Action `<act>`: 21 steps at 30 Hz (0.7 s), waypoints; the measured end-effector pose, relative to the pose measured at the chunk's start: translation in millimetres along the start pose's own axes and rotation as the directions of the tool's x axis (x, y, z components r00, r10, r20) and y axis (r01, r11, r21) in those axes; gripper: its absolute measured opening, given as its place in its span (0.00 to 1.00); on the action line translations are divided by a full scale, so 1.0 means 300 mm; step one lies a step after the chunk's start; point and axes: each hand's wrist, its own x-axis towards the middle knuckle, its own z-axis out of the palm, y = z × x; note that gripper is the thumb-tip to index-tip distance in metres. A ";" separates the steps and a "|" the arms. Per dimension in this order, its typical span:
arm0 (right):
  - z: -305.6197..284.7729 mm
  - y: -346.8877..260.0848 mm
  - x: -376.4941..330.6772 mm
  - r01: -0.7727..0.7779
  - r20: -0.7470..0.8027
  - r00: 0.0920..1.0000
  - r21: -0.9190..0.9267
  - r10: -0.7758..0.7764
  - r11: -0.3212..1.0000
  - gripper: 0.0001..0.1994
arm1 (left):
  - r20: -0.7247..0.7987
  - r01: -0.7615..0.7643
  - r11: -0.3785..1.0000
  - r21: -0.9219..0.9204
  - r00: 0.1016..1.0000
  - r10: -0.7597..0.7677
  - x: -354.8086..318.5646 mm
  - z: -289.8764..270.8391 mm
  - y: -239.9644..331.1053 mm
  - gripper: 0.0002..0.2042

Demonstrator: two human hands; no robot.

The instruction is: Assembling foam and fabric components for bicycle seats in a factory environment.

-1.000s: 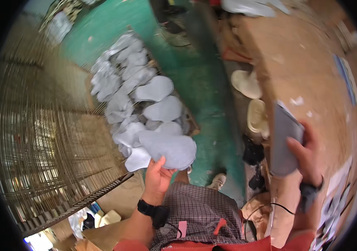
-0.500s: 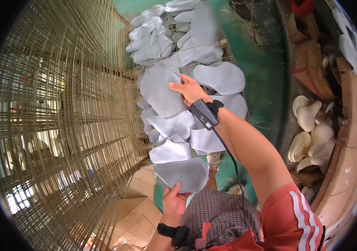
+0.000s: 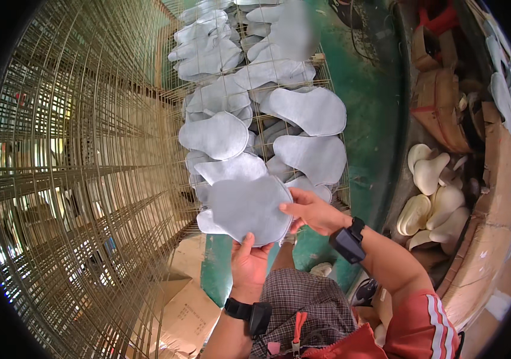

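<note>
In front of my body, both hands grip grey pads with rounded, flared outlines. The top grey pad (image 3: 249, 206) lies nearly flat, and I cannot tell how many are stacked with it. My left hand (image 3: 248, 263) pinches the near edge, thumb on top. My right hand (image 3: 315, 212) closes on the right edge, thumb over the face and fingers beneath. Just beyond, similar grey pads lie in overlapping rows on a wire rack (image 3: 342, 194). Among them are a left-hand pad (image 3: 215, 136) and a right-hand pad (image 3: 310, 157).
Tall wire mesh racks (image 3: 88, 149) stand close along the left. A cardboard box (image 3: 189, 317) sits on the floor at lower left. Cream moulded pads (image 3: 447, 203) lie piled at the right, beside a cardboard wall (image 3: 495, 251). Green floor (image 3: 366, 137) runs between.
My right hand has come back toward me with the pad it held over the rack, joining my left hand and its pad. My left hand has risen slightly.
</note>
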 end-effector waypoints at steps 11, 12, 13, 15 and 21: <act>0.251 -0.417 0.482 0.481 0.145 0.877 -0.274 -0.459 0.833 0.13 | -0.122 0.161 0.985 -0.054 0.978 -0.166 -0.035 -0.242 0.033 0.16; 0.252 -0.450 0.535 0.504 0.165 0.864 -0.281 -0.476 0.817 0.13 | -0.132 0.154 0.986 -0.056 0.978 -0.160 -0.041 -0.263 0.045 0.16; 0.243 -0.486 0.588 0.502 0.175 0.865 -0.271 -0.471 0.821 0.13 | -0.137 0.139 0.989 -0.045 0.980 -0.144 -0.048 -0.283 0.059 0.16; 0.196 -0.554 0.658 0.473 0.168 0.880 -0.389 -0.444 0.791 0.20 | -0.132 0.134 0.990 -0.043 0.982 -0.138 -0.042 -0.298 0.064 0.16; -0.130 -0.439 0.599 0.388 -0.221 0.729 -0.645 -0.647 0.658 0.37 | -0.104 0.170 0.985 -0.006 0.980 -0.170 -0.014 -0.270 0.047 0.15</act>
